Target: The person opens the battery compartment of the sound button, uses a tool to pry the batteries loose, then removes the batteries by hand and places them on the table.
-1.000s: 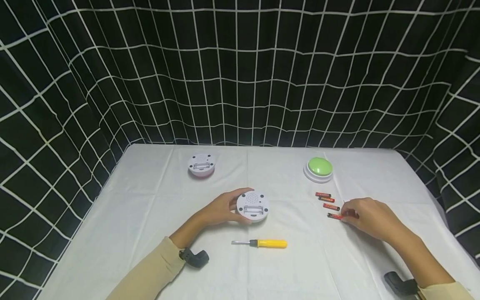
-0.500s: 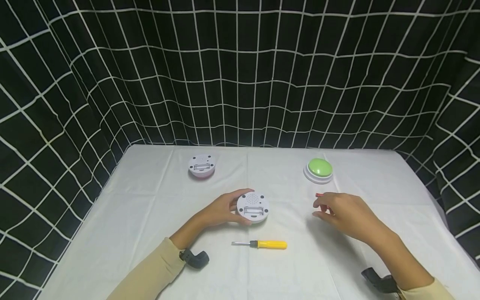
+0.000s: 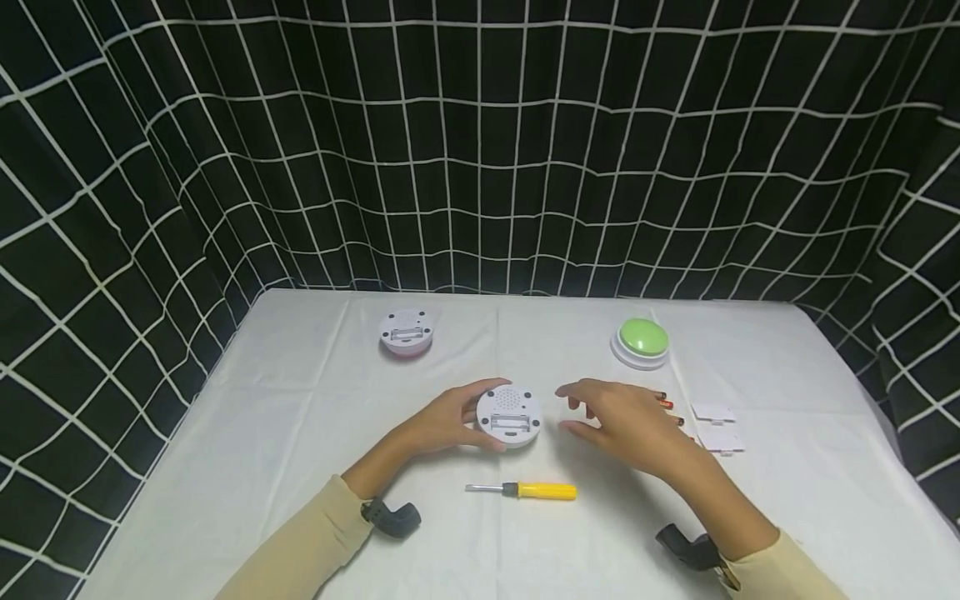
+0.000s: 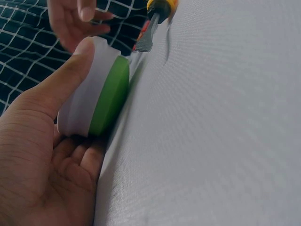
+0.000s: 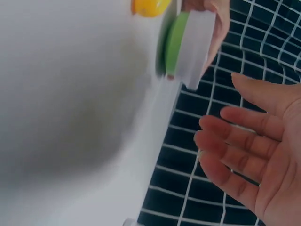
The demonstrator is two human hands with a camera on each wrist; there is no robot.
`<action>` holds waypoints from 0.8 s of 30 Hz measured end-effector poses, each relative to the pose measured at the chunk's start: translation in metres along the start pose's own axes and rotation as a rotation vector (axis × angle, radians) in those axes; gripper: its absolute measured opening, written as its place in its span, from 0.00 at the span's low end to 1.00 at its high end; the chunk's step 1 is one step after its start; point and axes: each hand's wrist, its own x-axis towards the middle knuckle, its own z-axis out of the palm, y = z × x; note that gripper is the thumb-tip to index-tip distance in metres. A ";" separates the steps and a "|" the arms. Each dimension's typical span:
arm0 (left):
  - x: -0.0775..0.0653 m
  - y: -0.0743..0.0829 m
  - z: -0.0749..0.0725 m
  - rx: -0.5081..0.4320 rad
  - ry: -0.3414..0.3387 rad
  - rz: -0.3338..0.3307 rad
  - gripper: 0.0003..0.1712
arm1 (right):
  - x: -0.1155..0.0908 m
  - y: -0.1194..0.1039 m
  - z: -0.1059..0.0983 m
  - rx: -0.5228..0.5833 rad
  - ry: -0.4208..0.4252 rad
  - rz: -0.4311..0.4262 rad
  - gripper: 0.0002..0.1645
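Note:
My left hand (image 3: 441,425) grips a round push-button (image 3: 508,402) by its side, thumb and fingers on opposite edges. The white base faces up, showing an open battery compartment. Its green dome (image 4: 111,96) points down to the table in the left wrist view. To the right hovers my right hand (image 3: 633,423), fingers loosely spread and a gap left to the button. Nothing lies in that palm (image 5: 275,188) in the right wrist view. Several red batteries (image 3: 677,420) lie partly hidden behind the right hand.
A yellow-handled screwdriver (image 3: 546,491) lies in front of the button. Two white covers (image 3: 722,439) rest right of the batteries. Farther back are an upturned button with a pinkish underside (image 3: 407,333) at left and an upright green button (image 3: 643,337) at right.
My right hand has moved left from the batteries, where its fingers touched one, toward the button. The white covers have come into view behind it. The left hand keeps its grip in place.

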 end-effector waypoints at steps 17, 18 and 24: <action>0.000 0.003 0.003 0.009 -0.013 0.006 0.57 | 0.023 -0.018 0.027 0.122 -0.161 -0.004 0.44; 0.000 0.003 0.002 0.007 -0.013 0.005 0.57 | 0.024 -0.019 0.028 0.126 -0.157 -0.007 0.45; -0.002 0.007 0.000 -0.070 -0.014 -0.019 0.57 | 0.028 -0.020 0.033 0.167 -0.116 -0.040 0.48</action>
